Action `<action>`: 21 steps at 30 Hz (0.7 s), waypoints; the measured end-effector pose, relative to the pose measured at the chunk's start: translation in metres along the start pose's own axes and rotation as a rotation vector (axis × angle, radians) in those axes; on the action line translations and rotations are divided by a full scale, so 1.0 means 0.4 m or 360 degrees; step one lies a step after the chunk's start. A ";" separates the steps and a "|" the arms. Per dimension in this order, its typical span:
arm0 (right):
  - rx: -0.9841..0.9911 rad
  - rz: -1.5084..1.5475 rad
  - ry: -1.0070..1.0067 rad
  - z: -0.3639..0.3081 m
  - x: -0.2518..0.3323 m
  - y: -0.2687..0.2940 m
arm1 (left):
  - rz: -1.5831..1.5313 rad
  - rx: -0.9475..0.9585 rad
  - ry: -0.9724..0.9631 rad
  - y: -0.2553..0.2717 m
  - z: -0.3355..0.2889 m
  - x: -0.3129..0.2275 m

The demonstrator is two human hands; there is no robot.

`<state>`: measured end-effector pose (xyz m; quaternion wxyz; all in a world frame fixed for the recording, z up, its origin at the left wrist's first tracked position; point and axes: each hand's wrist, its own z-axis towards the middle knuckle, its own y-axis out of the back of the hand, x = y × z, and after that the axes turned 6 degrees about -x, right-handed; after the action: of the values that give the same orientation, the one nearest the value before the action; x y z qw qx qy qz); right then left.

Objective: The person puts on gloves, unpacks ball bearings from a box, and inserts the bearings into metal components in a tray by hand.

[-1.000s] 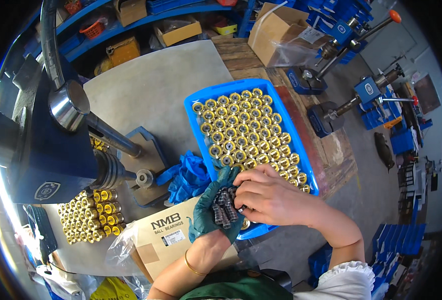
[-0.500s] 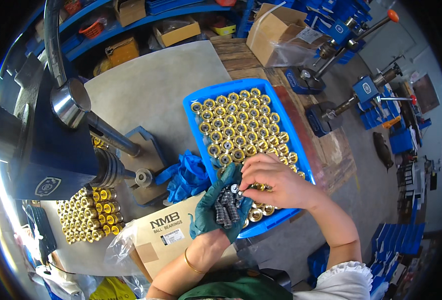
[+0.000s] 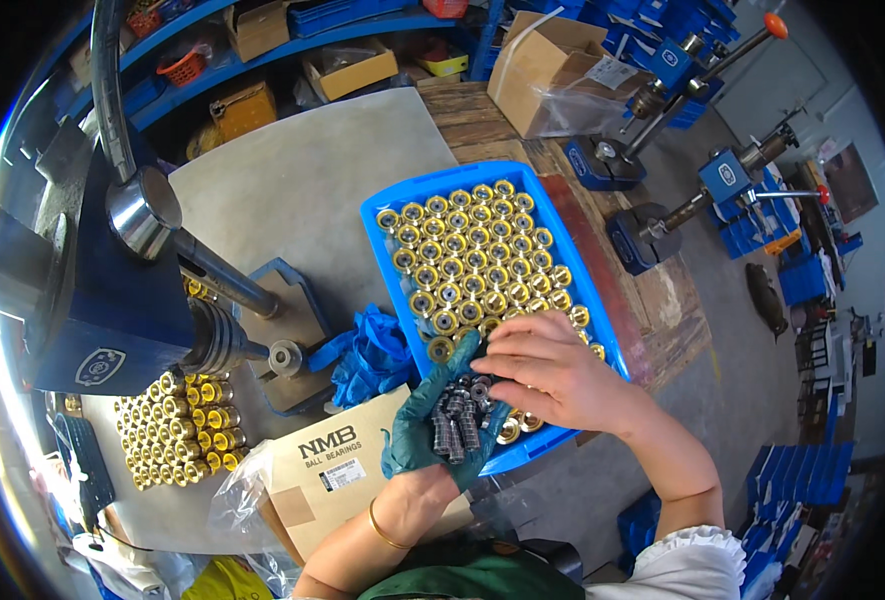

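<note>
My left hand (image 3: 424,425), in a teal glove, cups a handful of small ball bearings (image 3: 455,428), grey metal rings, some lined up in short stacks. Just over them is my right hand (image 3: 552,370), bare, its fingers stretched out to the left and apart from one another; its thumb is partly hidden. Both hands are above the near end of a blue tray (image 3: 387,262). Rows of round brass-coloured parts (image 3: 477,258) with dark centres fill that tray, and my hands cover some of them.
To the left rises a blue press (image 3: 112,300) with a steel lever, above a small fixture (image 3: 284,357). Beside it are stacked brass parts (image 3: 177,425), crumpled blue gloves (image 3: 372,355) and a cardboard box (image 3: 337,470). Further presses (image 3: 727,180) stand at right.
My right hand has risen slightly, and its fingers have straightened from a pinch above the bearings. My left hand still cups the bearings. The view has shifted slightly.
</note>
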<state>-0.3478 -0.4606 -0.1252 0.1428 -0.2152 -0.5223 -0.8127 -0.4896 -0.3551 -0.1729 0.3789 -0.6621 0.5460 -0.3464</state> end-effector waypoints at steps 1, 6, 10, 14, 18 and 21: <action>-0.0001 0.0000 0.0000 0.000 0.000 -0.001 | 0.0001 0.0000 0.0000 0.000 0.001 0.000; 0.0072 -0.0121 0.0056 0.003 -0.004 0.003 | 0.0088 0.0003 -0.0007 -0.004 -0.001 -0.003; 0.0174 0.0078 -0.0055 0.010 -0.010 0.014 | 0.0011 -0.0002 0.0055 -0.006 -0.001 0.001; 0.0221 0.0125 -0.0060 0.013 -0.024 0.008 | -0.0019 0.0009 0.0100 -0.002 0.004 0.005; 0.0220 0.0040 0.0181 0.016 -0.035 0.005 | 0.0035 0.0020 0.0023 0.009 0.005 0.000; 0.0253 0.0067 0.0146 0.021 -0.033 0.010 | -0.0055 0.0118 0.0092 0.024 0.011 -0.004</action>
<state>-0.3329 -0.4545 -0.1258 0.2002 -0.1766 -0.5735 -0.7745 -0.4907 -0.3539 -0.1836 0.3813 -0.6465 0.5320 -0.3919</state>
